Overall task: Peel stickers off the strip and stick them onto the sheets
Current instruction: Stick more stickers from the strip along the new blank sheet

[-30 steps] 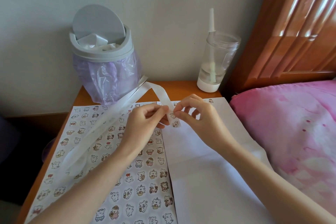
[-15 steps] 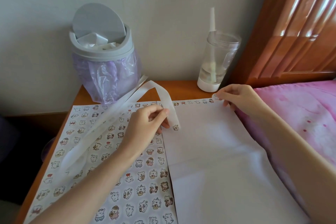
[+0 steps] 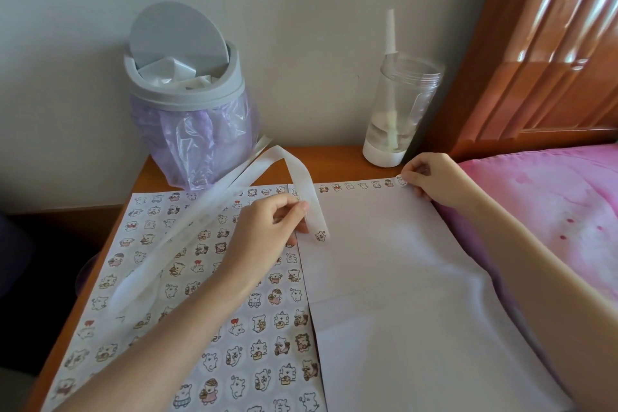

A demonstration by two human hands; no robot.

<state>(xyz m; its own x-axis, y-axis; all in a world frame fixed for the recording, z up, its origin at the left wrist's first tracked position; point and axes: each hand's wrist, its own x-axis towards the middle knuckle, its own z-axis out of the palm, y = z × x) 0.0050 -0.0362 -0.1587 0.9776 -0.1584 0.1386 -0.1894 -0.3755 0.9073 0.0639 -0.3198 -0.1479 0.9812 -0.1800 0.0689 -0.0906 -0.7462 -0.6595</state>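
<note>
On the wooden bench (image 3: 337,160), the left hand (image 3: 264,234) pinches the white backing strip (image 3: 302,187) between thumb and fingers over the seam of the two sheets, the strip's near end hanging free with one bear sticker (image 3: 320,236) on it. The right hand (image 3: 431,176), fingers curled closed, presses a round sticker (image 3: 401,181) onto the far right corner of the mostly blank sheet (image 3: 401,278), at the right end of a row of stickers along its far edge. The sticker-covered sheet (image 3: 160,264) lies to the left, near the lilac-lined bin (image 3: 187,97).
</note>
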